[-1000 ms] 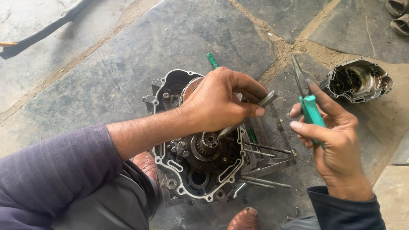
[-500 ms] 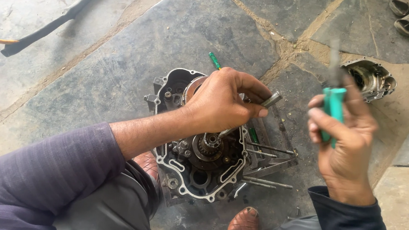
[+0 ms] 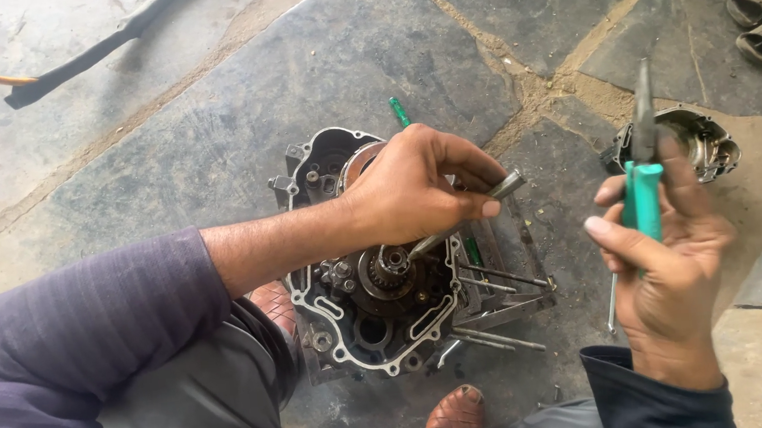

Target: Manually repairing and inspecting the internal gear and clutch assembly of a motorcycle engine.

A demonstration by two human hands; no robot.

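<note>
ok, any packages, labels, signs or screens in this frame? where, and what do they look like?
None in view: only bare things on the stone floor.
Engine case: centre, between the knees, grey metal with gears.
Left hand: holds a metal rod into the case.
Right hand: holds green-handled pliers.
Metal housing: right, round, grey.

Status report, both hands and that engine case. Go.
Left hand grips a metal rod, tip on the gear cluster in the engine case. Right hand holds green-handled pliers upright, clear of the case. Loose studs lie alongside.
</note>
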